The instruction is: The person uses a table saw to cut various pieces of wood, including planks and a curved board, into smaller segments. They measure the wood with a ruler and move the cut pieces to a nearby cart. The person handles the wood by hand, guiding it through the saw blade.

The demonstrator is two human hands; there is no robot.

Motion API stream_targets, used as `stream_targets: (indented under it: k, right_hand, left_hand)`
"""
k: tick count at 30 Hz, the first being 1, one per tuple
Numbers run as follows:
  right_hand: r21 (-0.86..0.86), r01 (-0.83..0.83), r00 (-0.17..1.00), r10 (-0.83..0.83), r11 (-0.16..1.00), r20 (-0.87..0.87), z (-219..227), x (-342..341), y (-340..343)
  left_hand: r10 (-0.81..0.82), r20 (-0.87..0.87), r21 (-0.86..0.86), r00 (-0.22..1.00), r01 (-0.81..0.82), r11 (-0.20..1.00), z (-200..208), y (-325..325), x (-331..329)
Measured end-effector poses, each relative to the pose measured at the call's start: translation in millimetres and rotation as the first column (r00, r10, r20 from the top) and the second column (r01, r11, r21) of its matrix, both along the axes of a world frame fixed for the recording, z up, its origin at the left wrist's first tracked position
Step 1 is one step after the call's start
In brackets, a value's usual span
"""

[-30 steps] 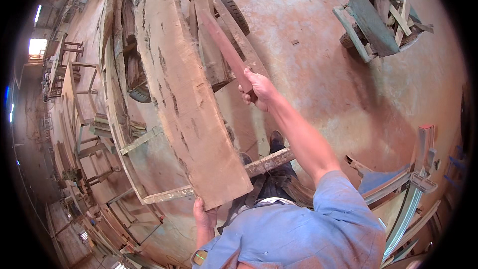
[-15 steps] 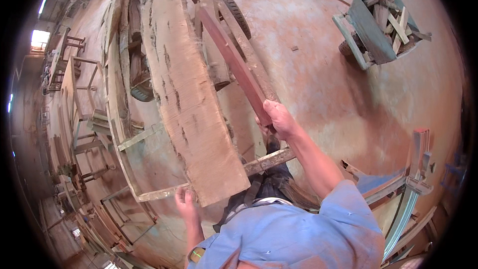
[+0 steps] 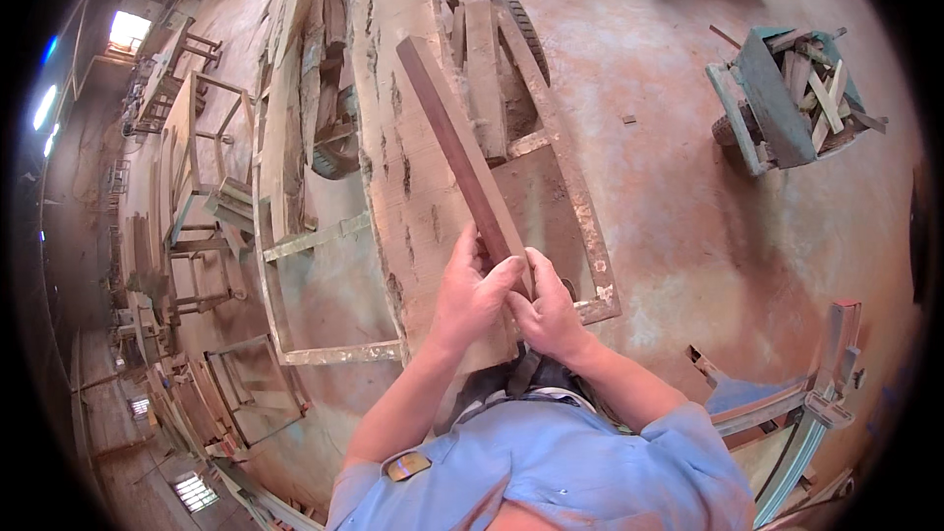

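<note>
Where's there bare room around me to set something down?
Floor between the metal frame and teal wheelbarrow, save one small chip; also the slab's strip left of the held bar. Crowded: wheelbarrow, full of scraps; frame's far end.

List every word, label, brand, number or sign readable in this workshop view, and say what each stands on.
No text can be read anywhere.
Wooden strip in the left hand and right hand: none visible.
Patch on the blue shirt: too small to read any marks.

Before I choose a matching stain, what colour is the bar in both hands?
The bar is dark reddish-brown on one face, paler brown on another; head view.
</note>
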State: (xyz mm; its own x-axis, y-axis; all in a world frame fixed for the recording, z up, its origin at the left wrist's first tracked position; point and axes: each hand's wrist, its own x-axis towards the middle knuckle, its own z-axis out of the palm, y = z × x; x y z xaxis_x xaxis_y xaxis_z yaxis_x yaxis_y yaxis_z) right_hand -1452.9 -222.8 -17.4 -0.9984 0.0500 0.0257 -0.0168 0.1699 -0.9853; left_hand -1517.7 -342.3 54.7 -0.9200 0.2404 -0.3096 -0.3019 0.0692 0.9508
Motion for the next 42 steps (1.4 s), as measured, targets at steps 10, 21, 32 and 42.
stream_targets:
  k: [10, 21, 32, 42]
  right_hand:
    - [0.197, -0.061, 0.983, 0.093, 0.979, -0.160, 24.4, 25.2, -12.2]
    - [0.027, -0.136, 0.978, 0.138, 0.990, -0.154, 43.1, 40.1, -46.2]
    - [-0.115, -0.091, 0.989, 0.076, 0.989, -0.128, 43.5, 43.8, -41.1]
    - [-0.323, 0.213, 0.971, -0.163, 0.922, 0.174, 3.0, 28.9, 5.4]
  left_hand:
    - [0.004, 0.344, 0.264, 0.939, -0.101, 0.959, -22.9, -43.1, 13.6]
    - [-0.015, 0.507, 0.550, 0.862, -0.311, 0.775, -21.9, -87.0, 23.1]
    - [0.130, 0.558, 0.433, 0.819, -0.422, 0.797, -25.2, -108.9, 24.2]
    - [-0.054, 0.585, 0.632, 0.809, -0.413, 0.656, -33.4, -126.7, 26.5]
